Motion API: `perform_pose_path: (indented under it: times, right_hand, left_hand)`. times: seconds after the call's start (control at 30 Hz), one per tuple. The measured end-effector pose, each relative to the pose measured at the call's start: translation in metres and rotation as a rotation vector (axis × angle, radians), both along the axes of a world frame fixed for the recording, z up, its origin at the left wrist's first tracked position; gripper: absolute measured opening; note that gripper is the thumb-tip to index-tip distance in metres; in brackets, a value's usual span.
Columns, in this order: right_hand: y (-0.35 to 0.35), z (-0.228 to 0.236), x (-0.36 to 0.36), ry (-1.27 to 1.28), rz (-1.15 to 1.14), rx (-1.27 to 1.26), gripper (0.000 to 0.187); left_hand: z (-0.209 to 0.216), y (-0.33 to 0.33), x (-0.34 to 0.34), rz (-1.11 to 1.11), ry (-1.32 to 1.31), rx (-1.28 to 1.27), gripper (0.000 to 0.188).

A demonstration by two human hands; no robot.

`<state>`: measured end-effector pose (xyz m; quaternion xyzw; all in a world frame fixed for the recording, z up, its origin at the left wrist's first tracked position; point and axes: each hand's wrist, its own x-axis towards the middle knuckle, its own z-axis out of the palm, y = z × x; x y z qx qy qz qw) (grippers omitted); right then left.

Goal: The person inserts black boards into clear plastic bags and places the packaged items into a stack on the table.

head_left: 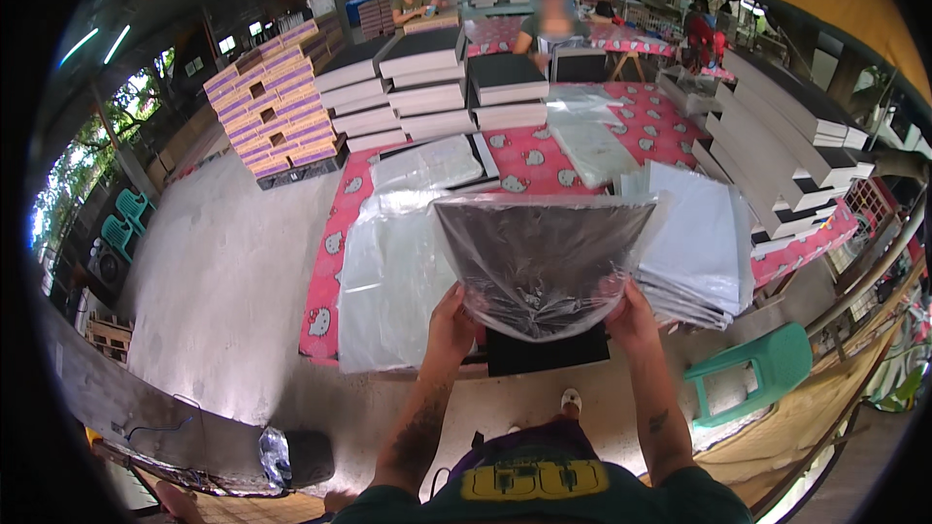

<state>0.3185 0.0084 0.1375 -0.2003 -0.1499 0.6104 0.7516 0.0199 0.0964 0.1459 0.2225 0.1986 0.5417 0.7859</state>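
Between my two hands is a clear plastic bag [544, 262] with a flat black panel inside, raised above the table's near edge. My left hand [452, 322] grips its lower left side, and my right hand [633, 315] grips the lower right; some fingertips are hidden behind the film. Under the bag, another black panel [549, 354] sticks out at the table edge. Left of it lies a spread of clear plastic bags [383, 281]. A fanned pile of white sheets in plastic [694, 233] rests close to my right hand.
Pink patterned cloth [318, 315] covers the table. Tall stacks of black-topped white panels stand at the back [422, 87] and right [777, 155]. Patterned boxes [272, 102] rise at the back left. A green stool [752, 374] is at the right. Other people [413, 5] work beyond the table.
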Motion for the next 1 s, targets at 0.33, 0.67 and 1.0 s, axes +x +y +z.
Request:
perform_pose_path:
  times: [0.33,0.67,1.0]
  right_hand:
    - [0.016,-0.042,-0.004,0.142,0.070,-0.150,0.010]
    - [0.006,-0.103,-0.009,-0.971,-0.368,-0.503,0.049]
    - [-0.044,-0.032,0.105,-0.296,-0.635,-0.236,0.052]
  left_hand:
    - [-0.043,0.010,-0.010,0.055,0.088,-0.116,0.027]
    - [-0.091,0.001,-0.004,0.334,1.203,0.538,0.029]
    - [-0.053,-0.013,-0.022,0.061,1.241,0.542,0.027]
